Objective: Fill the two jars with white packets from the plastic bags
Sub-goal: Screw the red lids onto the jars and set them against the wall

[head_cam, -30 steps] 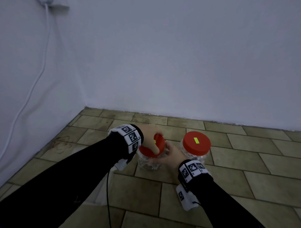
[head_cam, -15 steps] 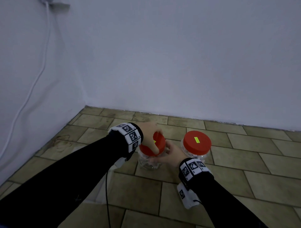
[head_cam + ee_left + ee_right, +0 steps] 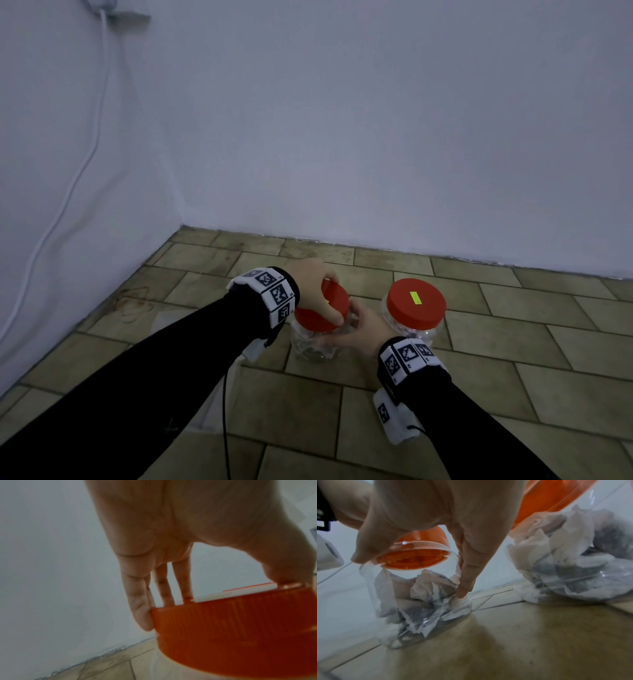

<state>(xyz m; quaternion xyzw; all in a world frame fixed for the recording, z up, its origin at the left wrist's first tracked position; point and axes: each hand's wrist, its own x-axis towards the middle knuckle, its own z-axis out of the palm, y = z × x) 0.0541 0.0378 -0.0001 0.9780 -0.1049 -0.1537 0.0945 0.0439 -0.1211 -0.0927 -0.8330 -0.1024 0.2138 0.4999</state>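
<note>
Two clear jars stand on the tiled floor, both with crumpled white packets (image 3: 426,588) inside. My left hand (image 3: 315,291) grips the red lid (image 3: 329,308) of the left jar (image 3: 315,346) from above, fingers and thumb round its ribbed rim (image 3: 240,622). The lid looks slightly tilted on the jar's mouth. My right hand (image 3: 359,329) holds the same jar's wall, with fingertips (image 3: 464,588) pressed on the plastic. The right jar (image 3: 411,330) stands free just to the right, under a red lid (image 3: 416,305) with a yellow-green sticker.
White walls meet in a corner behind the jars. A white cable (image 3: 85,154) hangs down the left wall. A thin black cable (image 3: 224,411) runs over the floor under my left forearm, beside a pale flat sheet (image 3: 164,318), partly hidden.
My left hand has shifted a little on the red lid. Both jars and my right hand stay where they were.
</note>
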